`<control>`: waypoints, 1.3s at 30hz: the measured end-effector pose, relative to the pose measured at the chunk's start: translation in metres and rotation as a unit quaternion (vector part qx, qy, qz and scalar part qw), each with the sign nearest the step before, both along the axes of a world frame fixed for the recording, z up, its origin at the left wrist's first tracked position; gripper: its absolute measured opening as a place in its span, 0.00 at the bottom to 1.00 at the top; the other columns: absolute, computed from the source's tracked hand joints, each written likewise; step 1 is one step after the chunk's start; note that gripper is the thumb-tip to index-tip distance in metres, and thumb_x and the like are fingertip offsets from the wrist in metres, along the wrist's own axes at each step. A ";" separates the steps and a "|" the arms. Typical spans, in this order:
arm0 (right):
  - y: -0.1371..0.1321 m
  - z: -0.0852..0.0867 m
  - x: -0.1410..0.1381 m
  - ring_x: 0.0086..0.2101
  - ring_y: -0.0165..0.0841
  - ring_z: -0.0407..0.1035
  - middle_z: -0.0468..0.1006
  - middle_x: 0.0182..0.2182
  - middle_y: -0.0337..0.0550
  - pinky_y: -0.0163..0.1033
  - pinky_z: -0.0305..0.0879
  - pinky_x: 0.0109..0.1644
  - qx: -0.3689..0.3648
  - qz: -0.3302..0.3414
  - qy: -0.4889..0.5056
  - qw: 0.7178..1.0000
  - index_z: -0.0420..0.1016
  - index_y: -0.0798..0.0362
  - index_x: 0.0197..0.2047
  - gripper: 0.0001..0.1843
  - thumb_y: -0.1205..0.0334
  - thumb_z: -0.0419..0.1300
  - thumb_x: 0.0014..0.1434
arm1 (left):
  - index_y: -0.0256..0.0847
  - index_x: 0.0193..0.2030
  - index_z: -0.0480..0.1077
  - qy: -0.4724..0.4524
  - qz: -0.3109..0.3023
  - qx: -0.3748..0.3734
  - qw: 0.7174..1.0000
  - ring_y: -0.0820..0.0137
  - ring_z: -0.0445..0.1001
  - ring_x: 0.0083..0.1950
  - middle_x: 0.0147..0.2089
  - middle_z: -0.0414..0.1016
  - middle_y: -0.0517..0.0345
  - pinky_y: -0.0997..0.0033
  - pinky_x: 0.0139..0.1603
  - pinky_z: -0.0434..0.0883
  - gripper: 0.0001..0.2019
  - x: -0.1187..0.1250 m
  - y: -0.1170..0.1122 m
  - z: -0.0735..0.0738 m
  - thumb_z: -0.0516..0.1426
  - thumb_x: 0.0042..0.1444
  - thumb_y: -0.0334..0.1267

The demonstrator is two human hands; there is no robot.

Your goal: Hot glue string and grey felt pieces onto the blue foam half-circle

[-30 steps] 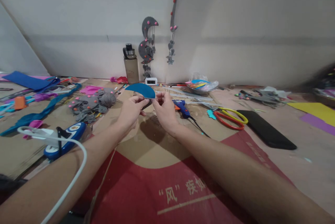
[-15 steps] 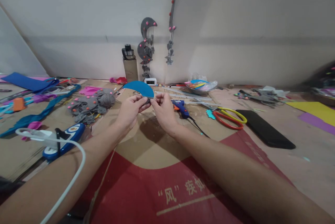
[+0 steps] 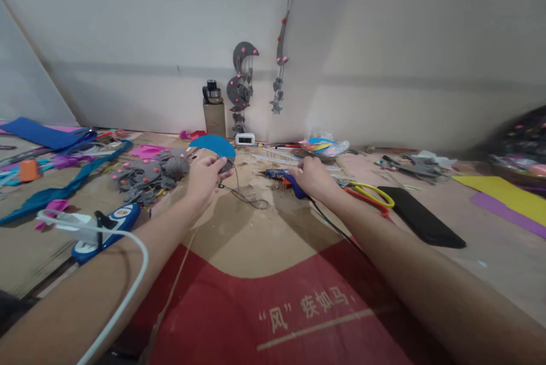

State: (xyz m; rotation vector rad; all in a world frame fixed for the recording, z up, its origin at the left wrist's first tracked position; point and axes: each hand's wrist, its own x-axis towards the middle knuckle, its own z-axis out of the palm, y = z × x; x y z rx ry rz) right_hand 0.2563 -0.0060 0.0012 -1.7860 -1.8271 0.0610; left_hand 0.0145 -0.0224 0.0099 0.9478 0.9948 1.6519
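Note:
My left hand point(image 3: 206, 178) is closed on a blue crescent-shaped foam piece point(image 3: 212, 144), held up over the table's middle. A thin grey string point(image 3: 247, 199) hangs from that piece and coils on the cardboard. My right hand point(image 3: 314, 176) has its fingers wrapped round the blue glue gun point(image 3: 281, 177), which lies on the table to the right of the string. The gun's black cord point(image 3: 328, 222) runs back under my right forearm.
Grey felt scraps with pink beads point(image 3: 147, 174) lie left of my left hand. Scissors with yellow and red handles point(image 3: 370, 193) and a black phone point(image 3: 420, 217) sit to the right. A bottle point(image 3: 214, 109), a small white clock point(image 3: 245, 139) and grey hanging mobiles point(image 3: 241, 83) stand at the back wall.
My right hand let go of the blue piece and moved right onto the glue gun. My left hand keeps the piece and has shifted slightly left.

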 end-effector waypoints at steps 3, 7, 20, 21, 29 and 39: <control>-0.006 -0.017 0.005 0.38 0.46 0.70 0.74 0.36 0.64 0.43 0.61 0.38 -0.088 -0.004 -0.068 0.994 0.73 0.61 0.37 0.20 0.50 0.60 0.50 | 0.34 0.22 0.66 0.006 0.001 -0.014 1.000 0.74 0.73 0.29 0.25 0.72 0.57 0.73 0.31 0.74 0.09 0.002 -0.001 -0.002 0.63 0.43 0.32; -0.001 -0.027 0.003 0.27 0.38 0.69 0.74 0.25 0.51 0.39 0.60 0.30 -0.141 0.010 0.008 0.990 0.72 0.55 0.31 0.07 0.61 0.58 0.48 | 0.33 0.24 0.69 0.009 -0.009 -0.020 1.000 0.74 0.74 0.29 0.27 0.73 0.56 0.73 0.33 0.75 0.07 0.005 -0.001 -0.007 0.64 0.44 0.32; -0.040 0.000 -0.045 0.27 0.30 0.61 0.69 0.28 0.35 0.36 0.60 0.31 -0.008 0.199 0.438 0.877 0.65 0.50 0.44 0.19 0.63 0.59 0.46 | 0.32 0.24 0.71 0.041 -0.031 -0.042 0.998 0.75 0.74 0.26 0.27 0.75 0.53 0.76 0.32 0.75 0.06 0.006 0.001 -0.014 0.64 0.44 0.32; -0.043 0.003 -0.046 0.29 0.31 0.62 0.70 0.30 0.36 0.37 0.61 0.33 -0.005 0.211 0.436 0.875 0.66 0.50 0.44 0.19 0.62 0.59 0.47 | 0.32 0.24 0.71 0.042 -0.030 -0.043 0.998 0.76 0.74 0.26 0.27 0.75 0.54 0.76 0.32 0.75 0.06 0.006 0.001 -0.014 0.64 0.43 0.32; -0.055 0.008 -0.051 0.31 0.29 0.68 0.74 0.38 0.41 0.37 0.65 0.37 -0.029 0.254 0.482 0.838 0.63 0.52 0.45 0.18 0.61 0.58 0.51 | 0.32 0.24 0.72 0.067 -0.043 -0.042 0.996 0.74 0.74 0.29 0.28 0.75 0.53 0.74 0.33 0.75 0.09 0.004 0.000 -0.014 0.65 0.41 0.36; -0.041 -0.013 -0.046 0.30 0.30 0.67 0.74 0.40 0.43 0.37 0.66 0.34 0.014 0.258 0.361 0.896 0.62 0.50 0.50 0.18 0.61 0.55 0.55 | 0.30 0.26 0.72 0.072 -0.055 -0.060 0.994 0.71 0.76 0.29 0.29 0.76 0.51 0.67 0.38 0.75 0.07 0.006 0.001 -0.014 0.62 0.44 0.34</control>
